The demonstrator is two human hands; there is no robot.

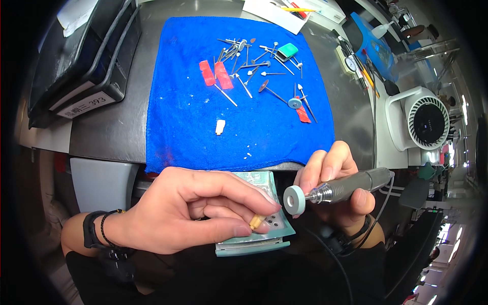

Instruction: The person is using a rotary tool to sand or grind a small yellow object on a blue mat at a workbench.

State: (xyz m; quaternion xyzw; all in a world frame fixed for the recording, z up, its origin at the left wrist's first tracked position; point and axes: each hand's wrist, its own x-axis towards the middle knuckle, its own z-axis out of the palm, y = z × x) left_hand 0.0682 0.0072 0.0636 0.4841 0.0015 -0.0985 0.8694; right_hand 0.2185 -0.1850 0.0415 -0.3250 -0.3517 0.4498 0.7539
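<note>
Pinched between the thumb and fingers of my left hand (203,208) is a small yellowish piece (256,221) with a narrow stub, partly hidden by the fingertips. My right hand (338,188) is wrapped round a grey rotary handpiece (351,186), whose cable trails from its back end. A pale blue-green grinding wheel (295,200) on its shank points left, a short gap from my left fingertips. Below both hands lies a teal tray-like part (254,244) with round holes. A cream-coloured small piece (219,127) rests on the blue cloth (188,142) beyond my left hand.
Several burs and mounted discs (254,63) lie scattered over the cloth's far half, with red tape strips (223,75) and a green cap (288,50). Black stacked trays (86,61) stand at the left, a white fan (419,119) at the right. Pens and a dial gauge (351,63) lie nearby.
</note>
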